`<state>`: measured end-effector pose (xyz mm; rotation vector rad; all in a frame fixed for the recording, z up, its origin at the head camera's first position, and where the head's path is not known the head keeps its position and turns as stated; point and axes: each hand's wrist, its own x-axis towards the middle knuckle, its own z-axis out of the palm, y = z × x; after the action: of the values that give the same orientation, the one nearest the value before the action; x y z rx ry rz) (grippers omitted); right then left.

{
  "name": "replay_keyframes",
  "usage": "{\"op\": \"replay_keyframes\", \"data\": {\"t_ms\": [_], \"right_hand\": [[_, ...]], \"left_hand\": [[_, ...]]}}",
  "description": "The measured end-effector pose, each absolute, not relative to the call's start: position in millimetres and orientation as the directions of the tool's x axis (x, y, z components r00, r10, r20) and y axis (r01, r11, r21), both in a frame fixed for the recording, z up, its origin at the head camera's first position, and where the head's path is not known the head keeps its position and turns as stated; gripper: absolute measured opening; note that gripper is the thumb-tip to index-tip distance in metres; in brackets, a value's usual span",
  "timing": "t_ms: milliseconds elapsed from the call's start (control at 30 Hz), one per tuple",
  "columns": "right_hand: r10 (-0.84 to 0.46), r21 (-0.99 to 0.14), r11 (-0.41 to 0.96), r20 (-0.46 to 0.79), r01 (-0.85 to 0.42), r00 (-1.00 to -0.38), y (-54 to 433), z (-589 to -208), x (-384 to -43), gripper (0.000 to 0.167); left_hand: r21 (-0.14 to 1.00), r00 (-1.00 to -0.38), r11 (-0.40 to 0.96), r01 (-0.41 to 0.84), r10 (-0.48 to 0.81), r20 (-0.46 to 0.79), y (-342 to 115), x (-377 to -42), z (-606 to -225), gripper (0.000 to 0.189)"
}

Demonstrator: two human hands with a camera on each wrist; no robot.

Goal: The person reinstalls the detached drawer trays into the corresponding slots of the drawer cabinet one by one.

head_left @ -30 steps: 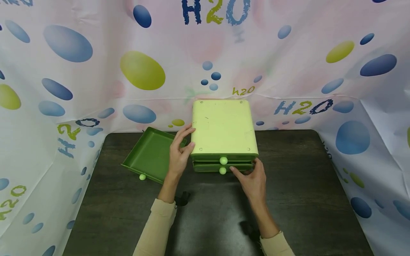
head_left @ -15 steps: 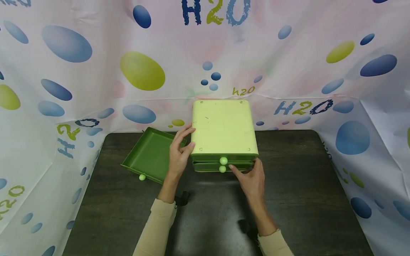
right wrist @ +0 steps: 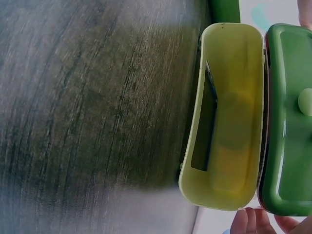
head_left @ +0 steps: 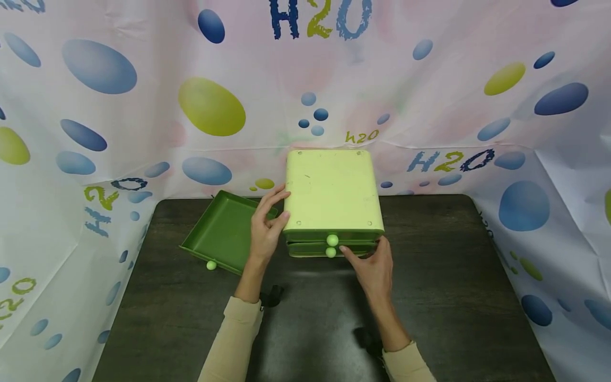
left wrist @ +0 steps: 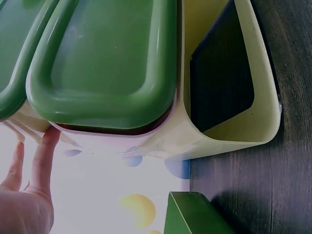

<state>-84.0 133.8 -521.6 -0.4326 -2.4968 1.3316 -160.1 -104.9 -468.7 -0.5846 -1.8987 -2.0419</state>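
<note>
A pale yellow-green drawer cabinet stands near the back of the table, its upper drawer and the drawer below it both in place. Each dark green front has a round light-green knob. Both wrist views show a bottom compartment with no drawer in it. My left hand rests against the cabinet's left side, fingers fairly straight. My right hand grips the front right corner: the thumb presses the lower drawer's front beside its knob, and the fingers lie along the right side.
A loose dark green drawer with a light-green knob lies at an angle on the dark wood table, left of the cabinet and partly behind my left forearm. A white H2O-patterned curtain hangs behind and on both sides.
The lower drawer's knob has shifted slightly inward as my right thumb pressed its front. My left hand has kept its place on the cabinet's side.
</note>
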Motion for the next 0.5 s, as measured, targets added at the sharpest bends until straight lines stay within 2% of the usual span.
{"op": "replay_keyframes", "data": {"t_ms": [500], "right_hand": [[0.383,-0.831,0.545,0.125,0.115,-0.915,132.8,-521.9,-88.3,0.069]], "left_hand": [[0.878,-0.877,-0.102,0.468,0.069,0.475,-105.1,-159.6,-465.4,0.036]]}}
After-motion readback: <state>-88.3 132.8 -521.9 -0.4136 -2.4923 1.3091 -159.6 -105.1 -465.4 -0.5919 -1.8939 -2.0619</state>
